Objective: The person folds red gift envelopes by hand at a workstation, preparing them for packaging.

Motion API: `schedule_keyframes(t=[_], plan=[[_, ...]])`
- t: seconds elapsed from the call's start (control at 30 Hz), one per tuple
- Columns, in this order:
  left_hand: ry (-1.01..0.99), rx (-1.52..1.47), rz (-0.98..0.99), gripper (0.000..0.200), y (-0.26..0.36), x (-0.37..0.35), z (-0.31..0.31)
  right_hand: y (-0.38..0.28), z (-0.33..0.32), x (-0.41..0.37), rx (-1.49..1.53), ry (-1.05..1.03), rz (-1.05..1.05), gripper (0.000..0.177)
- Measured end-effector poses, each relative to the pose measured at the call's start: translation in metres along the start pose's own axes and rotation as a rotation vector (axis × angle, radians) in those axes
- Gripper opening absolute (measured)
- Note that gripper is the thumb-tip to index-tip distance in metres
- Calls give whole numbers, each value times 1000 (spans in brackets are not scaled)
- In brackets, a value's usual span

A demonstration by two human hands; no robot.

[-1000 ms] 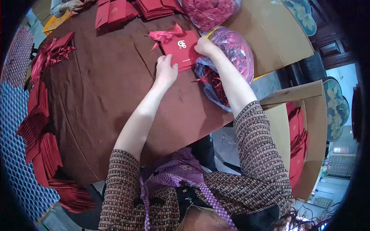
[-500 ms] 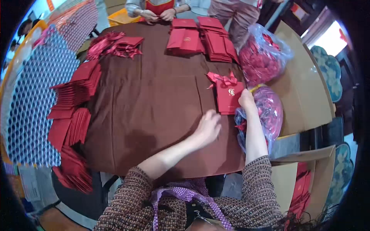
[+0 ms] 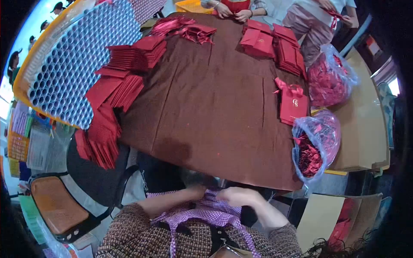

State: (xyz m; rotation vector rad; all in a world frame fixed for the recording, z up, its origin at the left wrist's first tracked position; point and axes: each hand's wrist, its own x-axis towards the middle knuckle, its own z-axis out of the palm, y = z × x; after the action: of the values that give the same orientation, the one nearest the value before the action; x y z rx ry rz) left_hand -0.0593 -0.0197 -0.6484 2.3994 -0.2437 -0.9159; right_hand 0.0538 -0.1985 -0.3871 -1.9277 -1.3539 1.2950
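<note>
Both of my hands are at my lap, below the table edge, by the purple checked apron (image 3: 223, 218). My left hand (image 3: 194, 193) lies against the apron's upper part, dark and smeared, so its fingers do not show clearly. Facing it, my right hand (image 3: 238, 196) is closed, its curled fingers on the apron cloth. On the right side of the brown-covered table (image 3: 206, 116) lies a small red gift bag (image 3: 294, 105) with a gold logo and a ribbon at its top. Neither hand touches the bag.
Red bags in stacks (image 3: 124, 92) line the left edge; ribboned ones (image 3: 185, 28) and more stacks (image 3: 258, 41) lie at the far side. Plastic sacks of red ribbons (image 3: 310, 157) hang at right near a cardboard box (image 3: 363, 116). Co-workers' hands (image 3: 234, 13) are across the table.
Both hands have left the tabletop and drawn back to the apron at my lap. My right hand has let go of the red gift bag, which stays on the table. The view has shifted.
</note>
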Motion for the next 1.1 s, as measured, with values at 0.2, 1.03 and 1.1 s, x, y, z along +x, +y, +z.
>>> schedule_keyframes(t=[0.2,1.03,1.1], plan=[[-123,-153,34,34,48,-31,-91,134,163,95,162,478,270,24],[184,214,29,41,10,-87,-175,134,20,105,220,233,77,22],[228,248,42,42,32,-85,-175,108,15,91,160,193,101,22]])
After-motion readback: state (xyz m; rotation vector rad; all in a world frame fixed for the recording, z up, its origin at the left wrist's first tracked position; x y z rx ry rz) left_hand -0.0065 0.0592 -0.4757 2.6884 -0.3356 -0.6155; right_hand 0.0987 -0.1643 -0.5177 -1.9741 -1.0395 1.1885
